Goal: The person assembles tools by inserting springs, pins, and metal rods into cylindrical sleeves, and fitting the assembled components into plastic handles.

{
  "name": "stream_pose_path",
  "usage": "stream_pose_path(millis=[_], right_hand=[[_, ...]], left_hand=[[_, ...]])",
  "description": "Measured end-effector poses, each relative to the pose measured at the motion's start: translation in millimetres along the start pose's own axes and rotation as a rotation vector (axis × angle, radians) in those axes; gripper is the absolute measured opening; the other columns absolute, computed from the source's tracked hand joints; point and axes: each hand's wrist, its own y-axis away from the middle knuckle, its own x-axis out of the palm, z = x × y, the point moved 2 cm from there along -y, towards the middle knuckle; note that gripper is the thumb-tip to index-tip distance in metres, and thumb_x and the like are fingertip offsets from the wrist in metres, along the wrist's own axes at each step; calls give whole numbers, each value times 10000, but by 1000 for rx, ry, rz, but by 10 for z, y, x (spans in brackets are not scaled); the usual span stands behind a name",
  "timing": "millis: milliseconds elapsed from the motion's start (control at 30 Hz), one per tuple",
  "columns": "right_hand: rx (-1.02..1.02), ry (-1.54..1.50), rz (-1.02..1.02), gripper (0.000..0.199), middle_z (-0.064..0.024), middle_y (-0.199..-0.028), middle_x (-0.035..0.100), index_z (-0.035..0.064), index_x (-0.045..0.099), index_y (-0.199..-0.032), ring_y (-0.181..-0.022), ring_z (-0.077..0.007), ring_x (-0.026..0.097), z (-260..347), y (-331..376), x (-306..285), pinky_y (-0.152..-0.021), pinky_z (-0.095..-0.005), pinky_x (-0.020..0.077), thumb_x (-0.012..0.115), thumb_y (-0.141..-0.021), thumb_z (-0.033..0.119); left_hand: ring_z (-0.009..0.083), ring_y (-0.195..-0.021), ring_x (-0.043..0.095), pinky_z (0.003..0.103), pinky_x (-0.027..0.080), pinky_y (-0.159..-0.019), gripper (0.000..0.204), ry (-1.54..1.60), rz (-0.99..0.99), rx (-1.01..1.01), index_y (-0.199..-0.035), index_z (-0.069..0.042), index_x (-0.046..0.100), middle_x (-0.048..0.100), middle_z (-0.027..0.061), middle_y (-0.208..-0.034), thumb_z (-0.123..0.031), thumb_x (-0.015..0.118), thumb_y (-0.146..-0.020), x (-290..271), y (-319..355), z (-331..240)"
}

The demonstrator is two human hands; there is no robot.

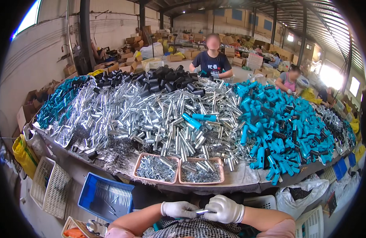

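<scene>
White gloves cover both my hands, which meet low in front of my body. A short silvery metal tube (201,211) spans the gap between them. My right hand (225,209) is closed with its fingers wrapped around the tube's right end. The fingers of my left hand (179,209) are curled and closed at the tube's left end. Something dark shows under the left fingers, too small to name. Just beyond my hands, on the table edge, are two pink trays, the left tray (136,175) with small metal pins and the right tray (202,183) with small metal parts and tubes.
The table bears heaps of silvery metal tubes (151,115), teal handles (286,123) and black sleeves (171,79). A blue crate (85,196) with long metal pieces and a white basket (52,182) stand lower left. A white sack (306,194) is lower right. Co-workers (212,63) sit across.
</scene>
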Motion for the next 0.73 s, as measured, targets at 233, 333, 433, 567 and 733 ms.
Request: stream_pose_path(millis=[233, 333, 433, 567, 733], right_hand=[[-140, -36, -28, 183, -66, -833, 565, 89, 652, -820, -679, -243, 575, 48, -49, 107, -579, -359, 483, 712, -664, 163], [10, -42, 22, 102, -92, -908, 609, 82, 659, -866, -750, -254, 626, 14, 45, 146, -643, -369, 524, 662, -779, 136], [106, -89, 102, 108, -105, -911, 636, 77, 664, -871, -760, -269, 644, -46, 129, 270, -647, -379, 533, 662, -783, 140], [238, -223, 54, 180, -117, -909, 644, 58, 654, -943, -771, -305, 652, -102, 171, 342, -679, -401, 549, 690, -779, 122], [741, -266, 116, 529, -175, -976, 679, 42, 564, -1232, -858, -344, 688, -120, 167, 303, -748, -426, 558, 766, -806, 283]], left_hand=[[53, -622, 589, 190, 485, -528, 483, 373, 209, -39, -1191, -31, 630, 588, -22, -776, -462, 596, -977, 11, 63, 218], [64, -711, 593, 219, 500, -604, 418, 137, 32, -120, -1175, -60, 638, 584, -15, -809, -433, 581, -995, -50, 130, 64], [99, -812, 595, 266, 499, -730, 405, -224, -131, -47, -1183, -49, 629, 606, -3, -846, -407, 582, -1001, -46, 89, 144], [225, -782, 653, 383, 523, -751, 430, -370, -283, 169, -1214, -32, 605, 673, 87, -881, -402, 576, -997, 56, 118, -13], [325, -855, 691, 423, 532, -770, 459, -749, -489, 16, -1218, -47, 606, 690, 214, -918, -435, 586, -973, 150, 217, -232]])
